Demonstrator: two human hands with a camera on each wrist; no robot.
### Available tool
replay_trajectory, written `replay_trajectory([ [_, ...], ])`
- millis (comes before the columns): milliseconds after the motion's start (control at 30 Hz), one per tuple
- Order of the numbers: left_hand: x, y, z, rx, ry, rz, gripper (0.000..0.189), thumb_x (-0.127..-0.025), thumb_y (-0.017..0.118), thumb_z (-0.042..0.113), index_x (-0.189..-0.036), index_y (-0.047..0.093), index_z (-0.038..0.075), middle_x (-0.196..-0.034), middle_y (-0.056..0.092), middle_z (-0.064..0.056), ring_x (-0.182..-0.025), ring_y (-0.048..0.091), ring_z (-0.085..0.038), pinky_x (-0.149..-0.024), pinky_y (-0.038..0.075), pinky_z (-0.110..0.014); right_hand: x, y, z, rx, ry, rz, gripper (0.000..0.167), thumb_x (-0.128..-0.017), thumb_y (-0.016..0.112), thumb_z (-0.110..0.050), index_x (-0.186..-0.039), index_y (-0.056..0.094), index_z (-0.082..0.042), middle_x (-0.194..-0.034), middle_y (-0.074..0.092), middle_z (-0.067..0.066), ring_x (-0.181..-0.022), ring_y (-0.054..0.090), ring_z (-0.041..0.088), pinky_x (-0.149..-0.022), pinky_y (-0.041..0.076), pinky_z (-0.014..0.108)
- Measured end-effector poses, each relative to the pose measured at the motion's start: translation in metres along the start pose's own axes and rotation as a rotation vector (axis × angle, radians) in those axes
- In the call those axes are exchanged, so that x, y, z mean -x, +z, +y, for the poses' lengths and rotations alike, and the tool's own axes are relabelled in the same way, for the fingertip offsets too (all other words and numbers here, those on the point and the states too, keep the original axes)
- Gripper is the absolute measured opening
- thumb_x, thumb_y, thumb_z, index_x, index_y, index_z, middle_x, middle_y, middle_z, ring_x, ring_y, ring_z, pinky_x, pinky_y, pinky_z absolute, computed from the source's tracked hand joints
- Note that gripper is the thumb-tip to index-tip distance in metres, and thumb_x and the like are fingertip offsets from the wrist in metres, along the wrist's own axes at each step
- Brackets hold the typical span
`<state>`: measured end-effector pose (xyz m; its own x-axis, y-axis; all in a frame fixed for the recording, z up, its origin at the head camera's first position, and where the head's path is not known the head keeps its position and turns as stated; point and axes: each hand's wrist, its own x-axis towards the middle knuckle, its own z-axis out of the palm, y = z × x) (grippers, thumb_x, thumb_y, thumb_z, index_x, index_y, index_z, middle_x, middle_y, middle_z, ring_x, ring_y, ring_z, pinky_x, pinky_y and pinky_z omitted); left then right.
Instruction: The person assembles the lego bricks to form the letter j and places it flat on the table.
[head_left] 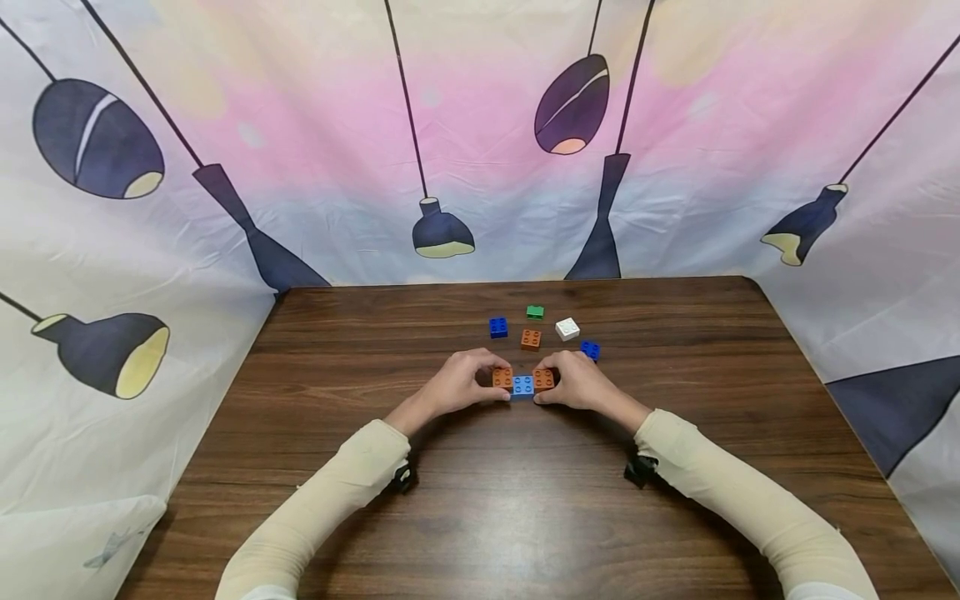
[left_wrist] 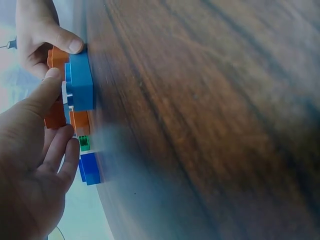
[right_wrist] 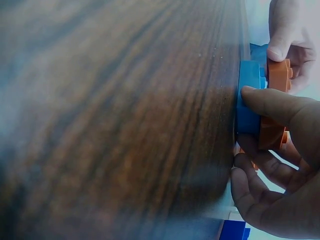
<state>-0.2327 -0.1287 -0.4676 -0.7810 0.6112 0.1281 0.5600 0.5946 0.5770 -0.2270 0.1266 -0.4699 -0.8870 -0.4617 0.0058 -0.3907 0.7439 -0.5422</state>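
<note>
Near the middle of the table, my left hand (head_left: 456, 383) pinches an orange toy brick (head_left: 502, 378) between thumb and fingers. My right hand (head_left: 581, 382) grips a second orange brick (head_left: 543, 380) the same way. A light blue brick (head_left: 522, 387) sits between the two and, in the wrist views, lower than them, against the wooden tabletop. The left wrist view shows the studs of this light blue brick (left_wrist: 82, 82) near my left thumb. In the right wrist view my right thumb tip touches the light blue brick (right_wrist: 248, 117). How firmly the bricks are joined is hidden by the fingers.
Behind the hands lie a dark blue brick (head_left: 498, 327), a green brick (head_left: 535, 312), a loose orange brick (head_left: 531, 339) and a white brick (head_left: 567, 329). Another dark blue brick (head_left: 591, 350) is close beside my right hand. A printed cloth (head_left: 495, 167) hangs behind the wooden table (head_left: 517, 500).
</note>
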Motion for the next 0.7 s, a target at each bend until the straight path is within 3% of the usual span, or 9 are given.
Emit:
replay_trajectory([
  [233, 0.0003, 0.0016, -0.0001, -0.054, 0.012, 0.005, 0.044, -0.087, 0.083, 0.035, -0.124, 0.072, 0.014, -0.103, 0.068, 0.002, -0.087, 0.062, -0.009, -0.076, 0.053, -0.028, 0.0001, 0.0001, 0.0002, -0.003, -0.001, 0.004, 0.041, -0.08, 0.09, -0.026, -0.113, 0.076, -0.007, -0.108, 0.075, 0.007, -0.087, 0.064, 0.015, -0.071, 0.047, 0.032],
  [700, -0.0016, 0.0045, 0.0029, -0.075, 0.003, 0.009, 0.04, -0.086, 0.084, 0.032, -0.12, 0.074, 0.013, -0.101, 0.067, 0.001, -0.087, 0.062, -0.011, -0.077, 0.052, -0.031, -0.0019, 0.002, 0.0024, -0.007, 0.002, 0.008, 0.043, -0.079, 0.09, -0.027, -0.114, 0.077, -0.007, -0.111, 0.075, 0.008, -0.092, 0.066, 0.018, -0.073, 0.049, 0.034],
])
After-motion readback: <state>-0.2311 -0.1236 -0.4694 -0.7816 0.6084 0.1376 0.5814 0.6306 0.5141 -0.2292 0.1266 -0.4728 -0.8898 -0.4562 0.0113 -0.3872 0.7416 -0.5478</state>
